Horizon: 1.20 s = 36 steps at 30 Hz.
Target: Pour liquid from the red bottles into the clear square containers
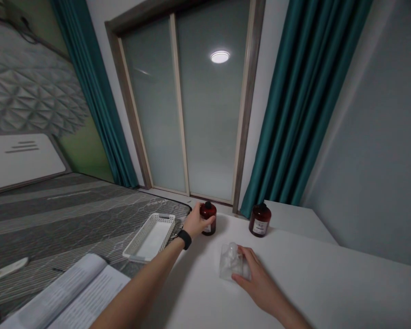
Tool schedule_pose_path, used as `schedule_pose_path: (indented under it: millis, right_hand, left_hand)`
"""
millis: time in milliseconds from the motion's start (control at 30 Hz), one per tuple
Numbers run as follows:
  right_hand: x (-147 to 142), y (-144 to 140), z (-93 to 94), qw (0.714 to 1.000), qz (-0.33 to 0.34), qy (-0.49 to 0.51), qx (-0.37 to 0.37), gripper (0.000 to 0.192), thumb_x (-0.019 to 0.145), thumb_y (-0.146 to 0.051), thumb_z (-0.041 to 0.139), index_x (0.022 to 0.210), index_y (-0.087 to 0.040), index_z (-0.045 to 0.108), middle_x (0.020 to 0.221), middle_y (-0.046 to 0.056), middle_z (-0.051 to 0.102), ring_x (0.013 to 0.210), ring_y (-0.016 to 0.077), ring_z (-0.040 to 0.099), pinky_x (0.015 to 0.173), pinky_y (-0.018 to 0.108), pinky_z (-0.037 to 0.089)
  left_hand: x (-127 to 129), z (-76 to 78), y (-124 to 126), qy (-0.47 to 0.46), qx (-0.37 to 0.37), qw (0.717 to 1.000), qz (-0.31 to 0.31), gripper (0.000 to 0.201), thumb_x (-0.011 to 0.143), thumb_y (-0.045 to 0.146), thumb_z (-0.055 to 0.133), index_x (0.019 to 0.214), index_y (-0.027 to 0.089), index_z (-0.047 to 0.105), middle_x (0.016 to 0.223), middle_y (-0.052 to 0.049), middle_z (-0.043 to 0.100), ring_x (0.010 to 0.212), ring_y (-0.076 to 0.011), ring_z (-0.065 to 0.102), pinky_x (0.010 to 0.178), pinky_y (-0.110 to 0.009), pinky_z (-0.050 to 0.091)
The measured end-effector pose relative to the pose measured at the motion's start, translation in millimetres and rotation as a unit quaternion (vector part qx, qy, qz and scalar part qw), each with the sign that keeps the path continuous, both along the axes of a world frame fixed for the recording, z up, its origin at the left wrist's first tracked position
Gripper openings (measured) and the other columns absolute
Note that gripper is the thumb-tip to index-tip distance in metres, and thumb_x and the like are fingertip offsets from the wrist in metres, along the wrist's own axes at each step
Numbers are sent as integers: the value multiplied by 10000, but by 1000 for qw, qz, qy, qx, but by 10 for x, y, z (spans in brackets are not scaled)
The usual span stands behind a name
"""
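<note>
My left hand [196,220], with a black watch [184,238] on the wrist, is closed around a dark red-brown bottle [208,211] with a black top and a pale label. The bottle stands upright near the far edge of the white table [294,274]. My right hand [253,278] grips the right side of a clear square container [229,267] with a rounded knob on top, low over or on the table; which, I cannot tell. A second dark red-brown bottle [260,220] with a white label stands upright beyond it to the right, touched by neither hand.
A white perforated basket [130,246] lies on the grey patterned bed [99,201] at left. Nearer are an open book [96,292] and a white, slim object [8,269]. Behind the table are a frosted sliding door [212,119] and a teal curtain [301,100].
</note>
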State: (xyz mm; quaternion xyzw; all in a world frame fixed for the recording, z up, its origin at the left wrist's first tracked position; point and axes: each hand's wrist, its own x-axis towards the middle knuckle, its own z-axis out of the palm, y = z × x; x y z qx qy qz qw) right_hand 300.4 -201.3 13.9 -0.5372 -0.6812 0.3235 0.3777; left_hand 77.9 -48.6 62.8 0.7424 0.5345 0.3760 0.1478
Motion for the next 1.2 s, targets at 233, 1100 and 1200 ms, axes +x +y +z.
schedule_pose_path:
  millis: [233, 1100, 1200]
  right_hand:
    - [159, -170, -50, 1000, -13, -15, 9, 642, 772, -236, 643, 1385, -196, 457, 1345, 111, 552, 1233, 268, 536, 1107, 419, 384]
    - [1063, -663, -304, 985, -155, 70, 35, 664, 824, -259, 640, 1436, -230, 386, 1488, 115, 480, 1321, 257, 509, 1135, 469, 359]
    - [1054, -672, -301, 985, -151, 68, 37, 652, 832, -260, 631, 1434, -228, 384, 1490, 116, 477, 1329, 251, 502, 1132, 460, 366]
  left_hand:
    - [197, -33, -466, -32, 0, 996, -80, 469, 761, 361, 723, 1142, 191, 508, 1056, -67, 679, 949, -235, 670, 824, -336, 522]
    - [902, -256, -1021, -164, -52, 960, -220, 564, 810, 303, 662, 1324, 189, 461, 1325, -127, 604, 1226, -273, 584, 1060, -437, 454]
    - [882, -265, -1043, -168, -60, 957, -230, 546, 812, 298, 661, 1311, 192, 467, 1308, -121, 618, 1199, -266, 600, 1049, -431, 467]
